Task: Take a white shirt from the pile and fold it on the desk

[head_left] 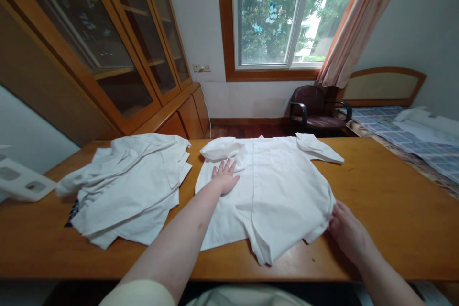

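A white button-up shirt (pixel 283 181) lies front side up in the middle of the desk, its hem toward me. My left hand (pixel 225 177) rests flat on the shirt's left front with fingers spread, just below a bunched sleeve. At the shirt's right edge, near the hem, my right hand (pixel 339 222) pinches the cloth between thumb and fingers and lifts it slightly. The hem's middle is folded and creased. The other sleeve lies out to the upper right.
A pile of white garments (pixel 132 186) lies on the wooden desk (pixel 394 210) at left, beside a white plastic object (pixel 27 181). Beyond the desk stand a glass-door cabinet (pixel 143 57), a dark red armchair (pixel 311 105) and a bed (pixel 401 124).
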`<state>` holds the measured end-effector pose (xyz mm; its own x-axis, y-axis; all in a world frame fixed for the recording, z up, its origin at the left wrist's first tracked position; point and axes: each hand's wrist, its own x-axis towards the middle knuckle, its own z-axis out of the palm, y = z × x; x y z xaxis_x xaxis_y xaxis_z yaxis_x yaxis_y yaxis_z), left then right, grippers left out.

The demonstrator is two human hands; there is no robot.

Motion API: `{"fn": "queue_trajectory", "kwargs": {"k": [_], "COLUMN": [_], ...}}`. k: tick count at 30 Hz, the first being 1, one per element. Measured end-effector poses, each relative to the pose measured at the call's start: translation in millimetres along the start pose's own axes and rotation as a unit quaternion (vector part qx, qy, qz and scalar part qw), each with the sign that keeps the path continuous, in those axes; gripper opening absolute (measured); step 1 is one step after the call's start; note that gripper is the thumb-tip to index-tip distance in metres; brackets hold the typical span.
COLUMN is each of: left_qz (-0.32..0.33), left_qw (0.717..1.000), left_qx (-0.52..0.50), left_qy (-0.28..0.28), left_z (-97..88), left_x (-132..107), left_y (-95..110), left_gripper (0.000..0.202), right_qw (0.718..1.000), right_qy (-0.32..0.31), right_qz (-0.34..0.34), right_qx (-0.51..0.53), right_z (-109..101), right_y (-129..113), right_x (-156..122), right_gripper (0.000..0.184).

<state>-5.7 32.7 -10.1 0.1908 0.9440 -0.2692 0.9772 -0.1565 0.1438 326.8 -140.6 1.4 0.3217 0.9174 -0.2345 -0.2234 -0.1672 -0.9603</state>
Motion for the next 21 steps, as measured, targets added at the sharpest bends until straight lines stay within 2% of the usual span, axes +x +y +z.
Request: {"fn": "queue_trajectory", "kwargs": {"k": [2,5,8,12,13,15,17,19,21], "left_qz": [0.001,0.002,0.006,0.009,0.011,0.011,0.01,0.011,0.014], "left_qw": [1.0,1.0,1.0,1.0,1.0,1.0,0.999,0.999,0.998], "left_qx": [0.001,-0.001,-0.004,-0.007,-0.006,-0.005,-0.001,0.003,0.008], "left_qy": [0.0,0.003,0.011,0.018,0.021,0.027,0.036,0.05,0.066], "left_z": [-1.0,-2.8,-3.7,-3.1,-2.6,-1.5,0.1,2.2,4.7], "left_x": [-1.2,-4.1,-6.4,-6.8,-6.7,-6.7,-7.2,-8.2,-9.4], "left_y": [0.5,1.4,1.6,0.9,0.8,0.9,1.3,1.6,1.4], "left_gripper": [0.071,0.07,0.07,0.07,0.069,0.069,0.068,0.067,0.067], "right_qw": [0.998,0.986,0.961,0.883,0.863,0.812,0.786,0.807,0.835], "right_qy": [0.014,0.039,0.058,0.004,0.012,0.068,0.107,0.078,0.006], "right_qz": [-0.031,-0.056,-0.049,-0.007,0.001,0.013,-0.004,-0.046,-0.085], "right_qx": [-0.059,-0.15,-0.264,-0.469,-0.505,-0.579,-0.609,-0.584,-0.544], "right_z": [3.3,0.8,-19.8,-74.1,-86.9,-102.9,-101.2,-82.0,-52.0], "right_y": [2.8,2.7,-4.4,-16.4,-18.6,-22.6,-27.9,-35.8,-45.9], "right_x": [-1.4,-0.9,6.5,28.9,34.4,41.6,41.9,37.2,33.5], "right_gripper": [0.043,0.044,0.043,0.036,0.032,0.023,0.022,0.03,0.037]}}
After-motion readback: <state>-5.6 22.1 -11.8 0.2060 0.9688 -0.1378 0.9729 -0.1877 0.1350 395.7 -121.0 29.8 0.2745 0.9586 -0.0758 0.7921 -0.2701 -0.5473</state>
